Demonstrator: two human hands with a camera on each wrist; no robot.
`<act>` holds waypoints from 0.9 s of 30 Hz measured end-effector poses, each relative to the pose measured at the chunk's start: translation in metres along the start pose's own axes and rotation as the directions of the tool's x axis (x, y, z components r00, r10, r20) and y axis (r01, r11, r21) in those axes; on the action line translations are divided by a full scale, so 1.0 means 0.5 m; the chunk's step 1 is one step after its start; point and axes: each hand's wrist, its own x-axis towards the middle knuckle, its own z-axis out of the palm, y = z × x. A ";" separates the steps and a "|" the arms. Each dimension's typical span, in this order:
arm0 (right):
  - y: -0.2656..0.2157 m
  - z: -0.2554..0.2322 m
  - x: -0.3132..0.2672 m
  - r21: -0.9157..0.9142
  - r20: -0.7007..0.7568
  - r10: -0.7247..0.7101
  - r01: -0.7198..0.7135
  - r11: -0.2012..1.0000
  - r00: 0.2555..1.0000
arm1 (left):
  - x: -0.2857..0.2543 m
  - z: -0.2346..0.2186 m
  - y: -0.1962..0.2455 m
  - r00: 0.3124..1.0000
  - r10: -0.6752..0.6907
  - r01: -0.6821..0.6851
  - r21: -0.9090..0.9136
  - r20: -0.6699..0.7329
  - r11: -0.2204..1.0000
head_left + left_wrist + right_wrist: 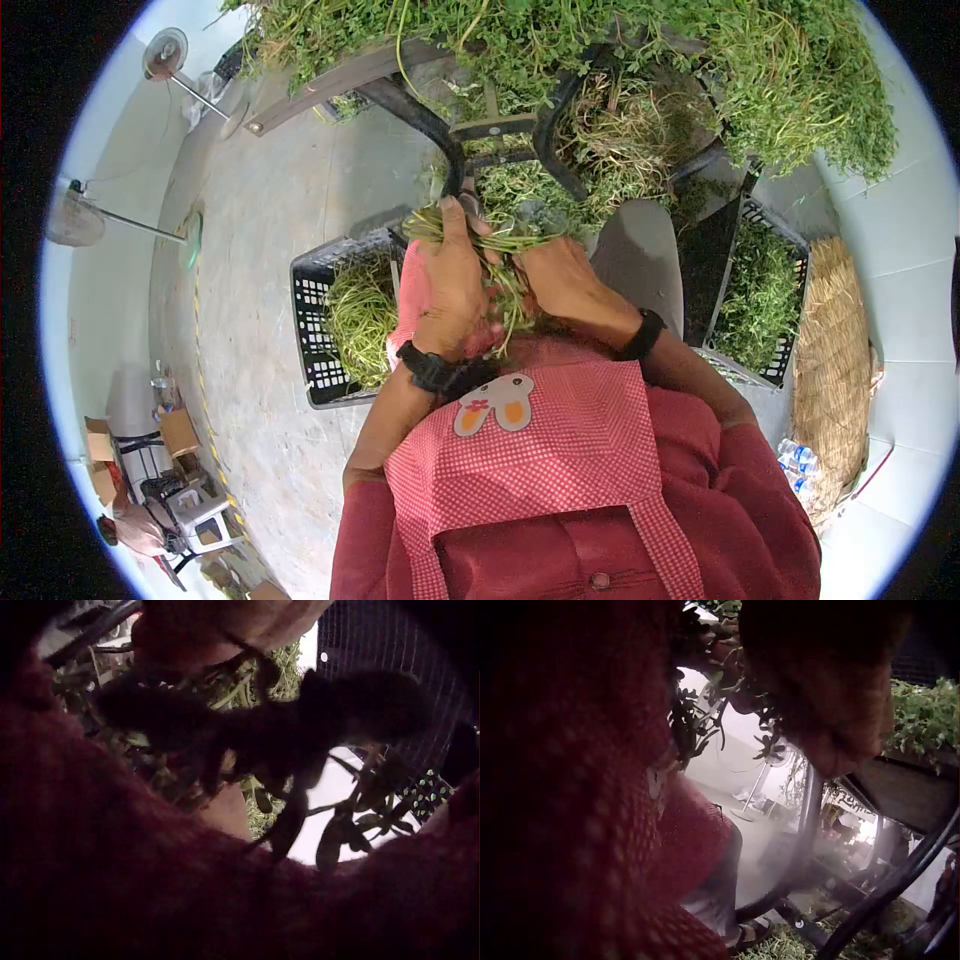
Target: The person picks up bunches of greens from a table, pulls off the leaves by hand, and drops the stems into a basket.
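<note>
Over the apron-covered lap in the head view, a bunch of leafy green stems [513, 243] lies across both hands. My left hand [452, 290] grips its left part, thumb laid over the stems. Beside that thumb shows a small dark, metallic-looking piece [472, 203], its kind unclear. My right hand [560, 280] holds the right part, its fingertips mostly hidden beneath. Leafy ends droop between the hands. In the dim left wrist view, sprigs [349, 832] appear as dark shapes below a hand. The right wrist view has leafy sprigs [697, 720] beside the shadowed hand [825, 697].
A table edge [340, 88] heaped with greens [800, 90] stands ahead, above curved black legs [415, 115] and a pile of plants [630, 130]. Black crates stand left [312, 370] and right [795, 250], holding greens. Fans [165, 55] and a straw roll [835, 370] are farther out.
</note>
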 end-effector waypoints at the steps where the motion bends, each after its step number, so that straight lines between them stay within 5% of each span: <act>1: 0.013 0.013 0.005 0.000 -0.001 0.001 -0.001 1.000 1.000 | -0.003 0.004 0.005 1.000 0.000 0.000 0.000 0.002 1.000; 4: 0.036 0.050 0.010 -0.082 -0.054 0.050 -0.054 0.995 0.997 | -0.017 0.010 0.021 0.988 -0.152 0.152 0.035 -0.008 0.988; 6: 0.035 0.046 0.012 -0.084 -0.205 0.026 -0.044 0.995 0.978 | -0.008 0.009 0.007 0.996 0.072 -0.079 0.170 0.047 0.982; 7: 0.044 0.042 0.026 -0.093 -0.214 0.022 -0.043 0.995 0.977 | 0.009 0.014 0.009 0.995 0.082 -0.089 0.165 0.053 0.982; 9: 0.055 0.050 0.029 -0.169 -0.461 -0.208 0.145 0.975 0.863 | 0.009 0.016 0.012 0.998 0.066 -0.067 0.074 0.015 0.995; 10: 0.144 0.117 0.032 0.114 -0.475 -0.137 0.215 0.970 0.869 | 0.008 0.014 0.013 0.998 0.060 -0.060 0.043 0.002 0.997; 12: 0.293 0.139 0.007 0.419 -0.313 0.208 -0.062 0.906 0.927 | 0.006 0.002 0.025 0.991 0.132 -0.129 -0.186 0.005 0.974; 14: 0.337 0.070 -0.012 0.386 -0.144 0.459 -0.378 0.842 0.877 | 0.002 -0.006 0.049 0.997 0.071 -0.077 -0.207 -0.038 0.975; 15: 0.334 0.022 -0.026 0.872 0.135 0.442 -0.318 0.372 0.887 | 0.001 -0.012 0.054 0.998 0.000 -0.014 -0.216 -0.065 0.976; 16: 0.322 -0.020 -0.032 0.922 0.322 0.251 -0.244 -0.300 0.913 | 0.021 -0.021 0.038 0.993 -0.104 0.081 -0.333 -0.051 0.940; 19: 0.222 -0.054 -0.025 0.932 0.101 0.099 -0.060 -0.358 0.990 | 0.052 -0.031 -0.005 0.978 -0.166 0.208 -0.521 0.127 0.828; 20: 0.186 -0.067 -0.022 0.931 0.099 0.098 -0.058 -0.359 0.990 | 0.053 -0.030 -0.007 0.978 -0.164 0.207 -0.520 0.127 0.829; 22: 0.122 -0.086 -0.014 0.972 0.218 0.305 -0.177 -0.157 0.927 | 0.054 -0.030 -0.008 0.973 -0.172 0.225 -0.485 0.151 0.845; 25: 0.075 -0.080 -0.005 0.956 0.280 0.427 -0.209 -0.207 0.860 | 0.059 -0.033 -0.006 0.967 -0.214 0.257 -0.522 0.142 0.813; 27: 0.101 -0.042 0.000 0.963 0.224 0.302 -0.162 -0.215 0.927 | 0.073 -0.050 -0.023 0.944 -0.241 0.327 -0.562 0.224 0.760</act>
